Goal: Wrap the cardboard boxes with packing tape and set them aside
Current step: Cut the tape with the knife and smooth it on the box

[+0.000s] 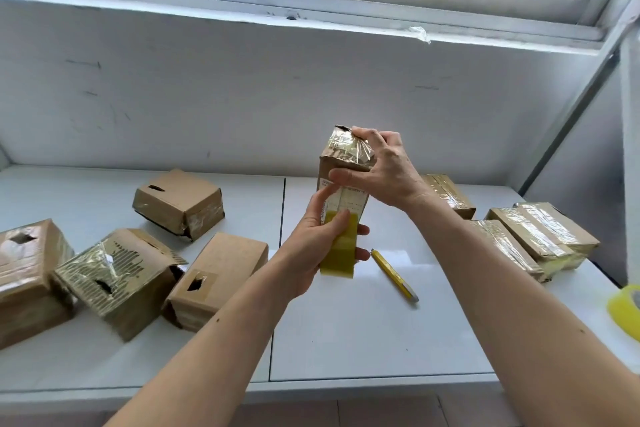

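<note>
A small cardboard box [341,196] stands on end in the air above the white table [346,333]. Clear tape shines over its top end. My right hand [379,166] grips the upper part, fingers over the top and thumb across the front. My left hand [320,246] holds a yellowish tape roll [341,248] against the box's lower front, its forefinger pressing on the label there.
Several worn brown boxes [121,263] with holes lie on the left. Several tape-wrapped boxes [540,236] are stacked on the right. A yellow utility knife [394,276] lies just right of centre. A second yellow tape roll [627,310] sits at the right edge.
</note>
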A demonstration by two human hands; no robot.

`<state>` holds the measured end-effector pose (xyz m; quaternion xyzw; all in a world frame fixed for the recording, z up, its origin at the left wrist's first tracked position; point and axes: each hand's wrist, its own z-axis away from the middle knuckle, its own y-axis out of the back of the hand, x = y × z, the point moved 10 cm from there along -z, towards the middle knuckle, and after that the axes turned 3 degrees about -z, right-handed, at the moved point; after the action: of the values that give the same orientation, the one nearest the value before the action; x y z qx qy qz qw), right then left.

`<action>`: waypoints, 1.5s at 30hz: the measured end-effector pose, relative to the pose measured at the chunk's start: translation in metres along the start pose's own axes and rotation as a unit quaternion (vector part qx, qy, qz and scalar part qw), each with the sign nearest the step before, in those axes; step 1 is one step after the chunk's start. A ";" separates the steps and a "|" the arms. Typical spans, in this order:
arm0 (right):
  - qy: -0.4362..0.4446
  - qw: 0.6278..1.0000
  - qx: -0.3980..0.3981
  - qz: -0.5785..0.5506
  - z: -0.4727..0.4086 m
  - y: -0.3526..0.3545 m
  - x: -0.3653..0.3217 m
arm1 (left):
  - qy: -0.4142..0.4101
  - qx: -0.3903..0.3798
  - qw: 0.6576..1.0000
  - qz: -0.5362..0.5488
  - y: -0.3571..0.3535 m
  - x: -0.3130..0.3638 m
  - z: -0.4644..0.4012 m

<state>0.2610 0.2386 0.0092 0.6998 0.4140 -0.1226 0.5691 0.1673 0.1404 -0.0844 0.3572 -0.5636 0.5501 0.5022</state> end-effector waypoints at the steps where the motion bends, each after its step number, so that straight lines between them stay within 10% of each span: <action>1: -0.007 1.000 0.014 -0.009 0.000 0.003 0.002 | -0.008 -0.003 1.000 -0.009 0.001 0.001 0.002; 10: -0.022 0.992 0.124 -0.019 -0.001 0.045 -0.002 | 0.050 0.018 0.986 -0.157 0.016 -0.014 0.040; 15: -0.110 0.986 0.089 -0.092 0.004 0.053 0.010 | 0.048 -0.056 0.997 -0.007 0.007 -0.015 0.067; 20: -0.164 0.976 0.041 -0.139 0.015 0.055 0.020 | 0.127 -0.039 0.973 -0.187 0.016 -0.035 0.090; 36: -0.362 0.907 -0.136 -0.167 0.033 -0.011 0.101 | 0.261 -0.058 0.959 -0.096 -0.004 -0.088 0.112; 45: -0.213 0.974 -0.030 0.071 -0.008 -0.015 0.093 | 0.263 -0.013 0.963 -0.051 -0.018 -0.096 0.089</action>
<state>0.3061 0.2871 -0.0578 0.6679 0.2365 -0.2158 0.6719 0.1919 0.0366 -0.1621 0.2217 -0.3998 0.5908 0.6648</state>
